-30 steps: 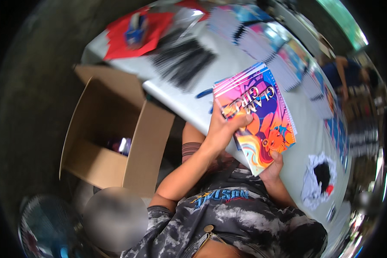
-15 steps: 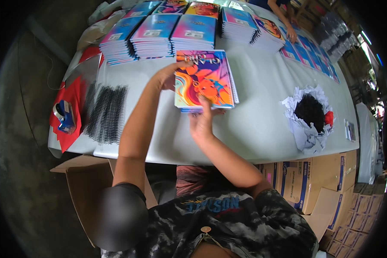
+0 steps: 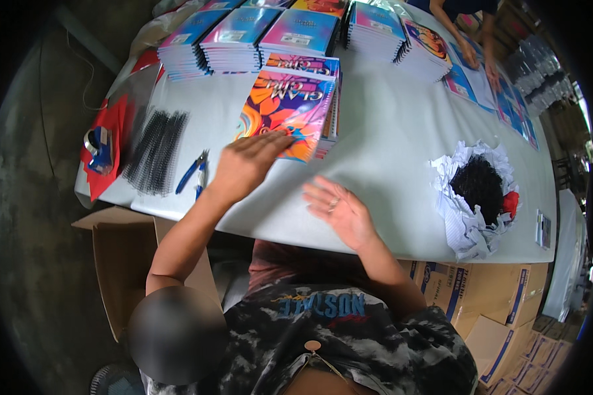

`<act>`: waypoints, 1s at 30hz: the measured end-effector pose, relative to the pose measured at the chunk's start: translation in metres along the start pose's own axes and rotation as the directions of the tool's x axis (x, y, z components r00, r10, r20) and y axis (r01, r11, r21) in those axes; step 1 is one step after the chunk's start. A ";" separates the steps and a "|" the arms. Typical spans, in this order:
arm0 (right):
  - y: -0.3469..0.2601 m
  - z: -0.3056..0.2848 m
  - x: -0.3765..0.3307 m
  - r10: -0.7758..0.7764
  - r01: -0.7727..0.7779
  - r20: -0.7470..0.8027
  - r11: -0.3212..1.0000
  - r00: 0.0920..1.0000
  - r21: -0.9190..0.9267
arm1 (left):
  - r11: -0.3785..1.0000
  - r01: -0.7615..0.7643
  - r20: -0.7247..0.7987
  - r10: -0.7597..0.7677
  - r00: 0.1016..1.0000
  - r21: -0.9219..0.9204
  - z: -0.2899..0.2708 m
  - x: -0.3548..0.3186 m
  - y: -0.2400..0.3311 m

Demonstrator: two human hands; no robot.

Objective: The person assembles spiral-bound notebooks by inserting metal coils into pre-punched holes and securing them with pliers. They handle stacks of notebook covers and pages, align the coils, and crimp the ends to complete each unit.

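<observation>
A small stack of spiral notebooks (image 3: 333,108) with colourful covers stands at the middle of the table, its top notebook (image 3: 290,95) turned askew over the others. My left hand (image 3: 252,161) lies across the near edge of that top notebook with its fingers stretched out; the thumb is hidden. To the right and nearer to me, my right hand (image 3: 339,207) is in the air, empty, fingers apart, a ring on one of them. Blue-handled cutters (image 3: 194,172) lie left of my left forearm, beside a bundle of black spiral coils (image 3: 157,153).
Piled notebooks (image 3: 234,46) line the far side. At left are red sheets (image 3: 105,184) and a blue tape dispenser (image 3: 99,151). Crumpled white paper (image 3: 464,224) holds black tangled scraps (image 3: 478,187). A co-worker's hands (image 3: 478,62) reach over booklets at far right. Cartons (image 3: 487,289) stand below.
The notebooks I held in both hands now rest on the table in a stack. My right hand has let go and drawn back right. My left hand has moved nearer, and the cutters have come into view.
</observation>
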State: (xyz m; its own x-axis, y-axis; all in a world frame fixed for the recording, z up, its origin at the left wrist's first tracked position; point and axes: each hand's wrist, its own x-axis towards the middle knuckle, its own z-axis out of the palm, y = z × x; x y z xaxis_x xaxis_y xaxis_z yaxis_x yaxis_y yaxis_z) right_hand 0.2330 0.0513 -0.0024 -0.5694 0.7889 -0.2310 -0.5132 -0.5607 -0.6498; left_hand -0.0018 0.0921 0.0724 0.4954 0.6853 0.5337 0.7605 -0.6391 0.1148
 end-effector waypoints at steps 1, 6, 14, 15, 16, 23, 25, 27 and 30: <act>-0.007 -0.007 -0.015 -0.186 0.169 -0.079 0.967 0.979 -0.189 | 0.984 0.093 0.009 -0.093 0.996 -0.154 -0.020 -0.001 0.012; -0.057 0.024 -0.036 -0.743 0.670 0.097 0.530 0.662 -0.520 | 0.578 0.152 -0.074 -0.348 0.935 -0.802 -0.066 -0.049 0.063; -0.012 -0.029 -0.023 -0.543 0.482 0.165 0.514 0.823 -0.709 | 0.262 0.532 0.243 -0.673 0.699 -0.805 0.063 -0.094 0.053; -0.011 -0.033 -0.025 -0.492 0.419 0.136 0.530 0.860 -0.737 | 0.409 0.557 0.208 -0.640 0.740 -0.723 0.052 -0.089 0.049; -0.011 -0.033 -0.028 -0.516 0.451 0.117 0.589 0.848 -0.671 | 0.634 0.558 0.189 -0.555 0.811 -0.535 0.045 -0.086 0.031; 0.000 -0.033 -0.025 -0.558 0.495 0.245 0.353 0.792 -0.794 | 0.274 0.856 -0.453 -0.755 0.473 0.438 0.005 -0.129 -0.159; 0.004 -0.042 -0.021 -0.595 0.491 0.196 0.387 0.780 -0.781 | 0.360 0.826 -0.327 -0.792 0.516 0.433 0.017 -0.128 -0.160; 0.006 -0.041 -0.021 -0.639 0.498 0.135 0.432 0.757 -0.751 | 0.501 0.801 -0.169 -0.803 0.571 0.328 0.025 -0.106 -0.128; -0.007 -0.002 -0.022 -0.708 0.605 0.162 0.435 0.687 -0.667 | 0.643 0.671 -0.180 -0.659 0.730 0.369 0.026 -0.104 -0.106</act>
State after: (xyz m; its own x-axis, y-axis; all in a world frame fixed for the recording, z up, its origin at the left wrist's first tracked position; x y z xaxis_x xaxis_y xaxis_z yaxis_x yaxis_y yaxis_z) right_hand 0.2506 0.0381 0.0059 -0.1319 0.8984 0.4190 -0.1395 0.4016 -0.9051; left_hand -0.1232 0.0970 -0.0168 -0.2148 0.8586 0.4654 0.9764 0.1777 0.1229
